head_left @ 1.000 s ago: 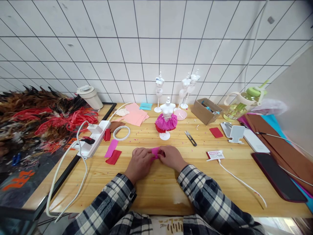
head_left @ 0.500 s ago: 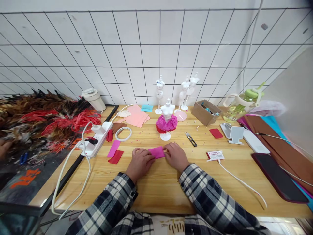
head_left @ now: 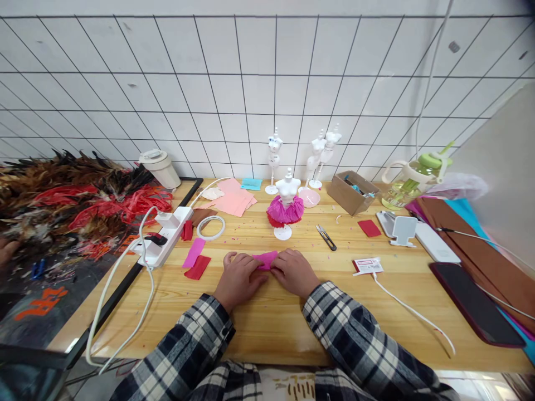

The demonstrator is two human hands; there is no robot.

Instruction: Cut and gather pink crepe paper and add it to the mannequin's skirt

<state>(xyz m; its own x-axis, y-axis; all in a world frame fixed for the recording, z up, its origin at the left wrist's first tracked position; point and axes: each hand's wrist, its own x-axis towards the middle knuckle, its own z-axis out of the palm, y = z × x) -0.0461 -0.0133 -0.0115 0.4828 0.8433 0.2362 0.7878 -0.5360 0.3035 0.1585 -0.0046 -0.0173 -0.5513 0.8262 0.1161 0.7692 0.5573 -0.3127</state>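
A small magenta piece of crepe paper lies low over the table between my two hands. My left hand has its fingers closed on the left end of it. The right end is pinched by my right hand, and the fingers partly cover the paper. Just beyond stands a white mini dress form wearing a ruffled magenta skirt with a red lower edge. To the left lie a magenta strip and a red piece. Small thread snips rest to the right.
A roll of white tape and a power strip with cables are on the left. Behind stand several bare dress forms and a cardboard box. A phone lies right. Another person's hand shows at far left, near feathers.
My hands have come closer together, the right one moving left. Less of the magenta paper shows between them, and its near edge looks folded or rolled.
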